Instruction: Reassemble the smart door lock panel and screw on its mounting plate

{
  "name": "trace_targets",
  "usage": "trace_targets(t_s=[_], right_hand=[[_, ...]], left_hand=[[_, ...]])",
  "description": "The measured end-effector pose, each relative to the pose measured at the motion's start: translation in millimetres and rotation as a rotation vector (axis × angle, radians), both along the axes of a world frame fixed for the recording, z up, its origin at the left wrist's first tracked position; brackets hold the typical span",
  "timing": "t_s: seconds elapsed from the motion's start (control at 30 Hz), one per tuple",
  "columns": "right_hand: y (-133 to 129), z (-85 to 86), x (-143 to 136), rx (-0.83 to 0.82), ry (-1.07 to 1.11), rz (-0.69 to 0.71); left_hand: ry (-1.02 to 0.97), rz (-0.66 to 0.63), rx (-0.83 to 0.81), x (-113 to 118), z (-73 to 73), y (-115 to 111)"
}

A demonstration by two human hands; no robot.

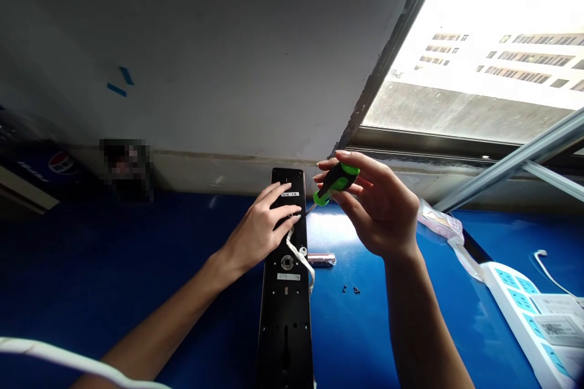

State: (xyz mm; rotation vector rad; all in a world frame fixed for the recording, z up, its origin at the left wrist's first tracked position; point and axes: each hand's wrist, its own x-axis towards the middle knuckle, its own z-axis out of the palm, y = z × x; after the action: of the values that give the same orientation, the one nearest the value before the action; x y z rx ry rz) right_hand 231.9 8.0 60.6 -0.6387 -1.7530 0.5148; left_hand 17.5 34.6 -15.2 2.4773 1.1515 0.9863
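My right hand is closed around the black and green handle of a screwdriver, its fingers bent over the grip. The shaft slants down to the left, to the right edge of a long black panel that looks like a door lock body. On the panel's upper part rests my left hand, fingers spread out, thumb and forefinger close to the screwdriver's tip. Exactly where the tip touches is hidden. A white cable runs over the panel below these fingertips. From the panel's right side a handle sticks out.
Several small dark screws lie on the blue tabletop right of the panel. A white power strip stands at the right, near a roll of clear tape. Another white cable crosses the lower left. A wall and window close off the back.
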Motion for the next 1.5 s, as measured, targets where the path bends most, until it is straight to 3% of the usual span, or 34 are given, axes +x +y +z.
trace_targets(t_s=[0.37, 0.53, 0.6, 0.73, 0.93, 1.3, 1.5], right_hand=[[4.7, -2.4, -8.0, 0.089, -0.035, -0.092], [9.1, -2.9, -3.7, 0.154, -0.011, -0.253], [10.2, -3.1, 1.1, 0.105, -0.004, -0.225], [6.1, -0.9, 5.3, -0.039, -0.066, -0.033], [-1.8, 2.7, 1.0, -0.063, -0.15, 0.058], [1.0, -5.2, -2.8, 0.029, -0.118, -0.015], [-14.8, 12.8, 10.5, 0.027, -0.034, -0.095]], left_hand=[[-0.03, -0.022, 0.023, 2.9, 0.8, -0.5], [-0.045, -0.045, 0.018, 2.6, -0.7, -0.1], [-0.056, -0.042, 0.019, 3.1, -2.8, 0.3], [-0.076, -0.029, 0.034, 5.2, -4.8, -1.0], [-0.06, -0.007, 0.007, 7.0, -1.3, -3.9], [-0.042, 0.014, 0.04, 7.5, -3.4, -3.8], [-0.009, 0.065, 0.146, 10.5, 4.2, -12.1]])
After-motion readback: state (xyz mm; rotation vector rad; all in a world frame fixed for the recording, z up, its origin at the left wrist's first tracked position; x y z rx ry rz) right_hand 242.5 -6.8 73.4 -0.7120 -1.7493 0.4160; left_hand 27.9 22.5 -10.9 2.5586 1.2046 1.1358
